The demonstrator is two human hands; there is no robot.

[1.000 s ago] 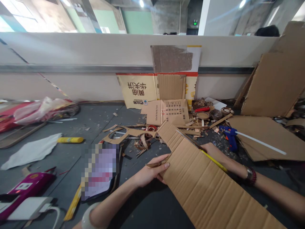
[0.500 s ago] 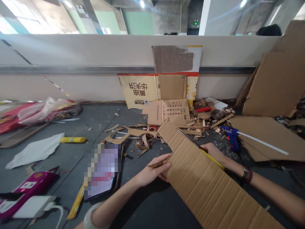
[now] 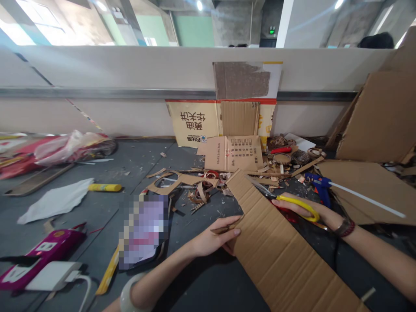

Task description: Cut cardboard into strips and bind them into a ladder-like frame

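Observation:
My left hand [image 3: 221, 236] pinches the left edge of a long strip of corrugated cardboard [image 3: 279, 251], thumb on top and fingers beneath. A notch is cut in the strip just above that hand, leaving a narrower end. Scissors [image 3: 300, 206] with yellow and red handles are gripped in my right hand [image 3: 292, 208], at the strip's right edge. Their blades point to the upper left, beside the narrow end; whether they touch the cardboard I cannot tell. Part of the right hand is hidden behind the handles.
A phone [image 3: 146, 234] lies left of my left arm, near a purple device [image 3: 45, 255] and a white charger [image 3: 55, 275]. Cardboard scraps [image 3: 201, 190] litter the table behind the strip. A blue glue gun [image 3: 320, 186] and cardboard sheets [image 3: 373, 190] are at the right.
The scissors have turned, so their yellow handle now shows broadly to the right of the strip. My left hand keeps its grip on the cardboard; the whole view has shifted slightly.

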